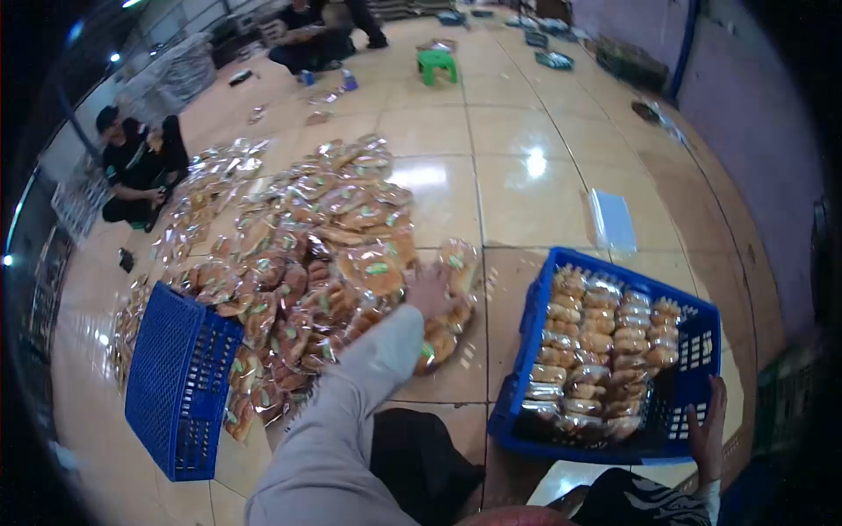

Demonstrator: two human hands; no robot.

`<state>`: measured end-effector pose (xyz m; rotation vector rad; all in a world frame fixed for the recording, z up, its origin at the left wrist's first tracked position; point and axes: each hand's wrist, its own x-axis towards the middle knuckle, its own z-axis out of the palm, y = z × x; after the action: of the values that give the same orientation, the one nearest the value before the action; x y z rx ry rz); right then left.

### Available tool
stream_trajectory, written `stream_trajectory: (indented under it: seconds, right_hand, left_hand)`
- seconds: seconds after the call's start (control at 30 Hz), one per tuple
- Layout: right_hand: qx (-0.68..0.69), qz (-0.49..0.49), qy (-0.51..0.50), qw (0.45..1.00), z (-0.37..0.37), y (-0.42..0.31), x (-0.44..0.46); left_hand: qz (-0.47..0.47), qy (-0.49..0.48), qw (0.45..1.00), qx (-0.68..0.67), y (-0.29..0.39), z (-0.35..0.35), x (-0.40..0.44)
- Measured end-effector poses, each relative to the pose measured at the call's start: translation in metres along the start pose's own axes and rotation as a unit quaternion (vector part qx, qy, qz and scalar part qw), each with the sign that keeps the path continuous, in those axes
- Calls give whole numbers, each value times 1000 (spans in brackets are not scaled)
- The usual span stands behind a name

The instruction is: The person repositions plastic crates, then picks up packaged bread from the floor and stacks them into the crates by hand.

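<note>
My left hand (428, 292) reaches onto the right edge of a large heap of wrapped bread (298, 280) on the tiled floor. Its fingers are spread over the packets, beside a long wrapped loaf (459, 263). At the lower right, my right hand (707, 430) rests against the near right corner of a blue crate (517, 386), fingers apart. Rows of wrapped buns (594, 342) fill most of that crate, and its right end shows bare bottom.
A second blue crate (162, 377) stands tilted left of the heap. A person (140, 167) sits on the floor at the far left. A green stool (436, 66) stands farther back. A white sheet-like object (613, 221) lies beyond the filled crate. Others are at the top.
</note>
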<state>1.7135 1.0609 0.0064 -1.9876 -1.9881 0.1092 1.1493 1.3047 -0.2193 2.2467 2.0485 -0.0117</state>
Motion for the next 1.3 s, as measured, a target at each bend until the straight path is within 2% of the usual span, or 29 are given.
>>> stream_trajectory:
  seconds: [0.03,0.13,0.2,0.3,0.4,0.43,0.5,0.6,0.67,0.7,0.8,0.83,0.93,1.03,1.07,1.17,1.27,1.3]
  right_hand:
    - [8,-49,-31,998,-6,-24,16]
    - [-2,-211,-120,970,-30,-111,52]
    - [-51,-337,-181,923,-38,-167,66]
    - [-48,-490,-225,841,-13,-222,74]
    - [1,-515,-331,791,32,-290,58]
    - [8,-516,-356,779,52,-307,49]
    - [3,-596,-293,748,89,-326,23]
    - [137,-580,-237,767,187,-335,-1]
    - [220,-341,-330,853,223,-345,-5]
    - [253,-209,-369,869,244,-348,-8]
    - [199,-235,-104,946,348,-306,-31]
    - [184,-237,-96,949,347,-299,-26]
    - [107,-232,-91,963,307,-308,-19]
    - [52,-260,-111,958,319,-317,-18]
    - [48,-213,-149,964,327,-321,-19]
    - [46,-146,-184,971,359,-320,-16]
    - [39,-71,-242,967,303,-330,-17]
    - [26,-79,-258,963,295,-327,-17]
  left_hand:
    - [20,28,999,-31,-5,25,-7]
    - [-33,33,999,-28,27,9,-71]
    - [-27,19,999,-42,40,6,-100]
    - [1,18,999,-49,43,11,-133]
    - [36,22,997,-61,46,10,-168]
    - [42,38,998,-38,47,29,-174]
    - [49,63,997,13,41,76,-180]
    - [84,32,995,40,49,57,-228]
    - [82,-34,996,26,51,41,-243]
    - [80,-68,994,18,49,39,-249]
    - [92,33,995,-12,51,58,-272]
    - [91,41,995,-31,54,57,-275]
    - [84,29,995,-45,64,36,-296]
    - [97,-31,993,-62,62,31,-303]
    - [110,10,990,-84,59,40,-303]
    - [120,-11,991,-54,54,46,-304]
    - [115,81,983,-119,50,64,-324]
    - [69,110,978,-162,52,67,-332]
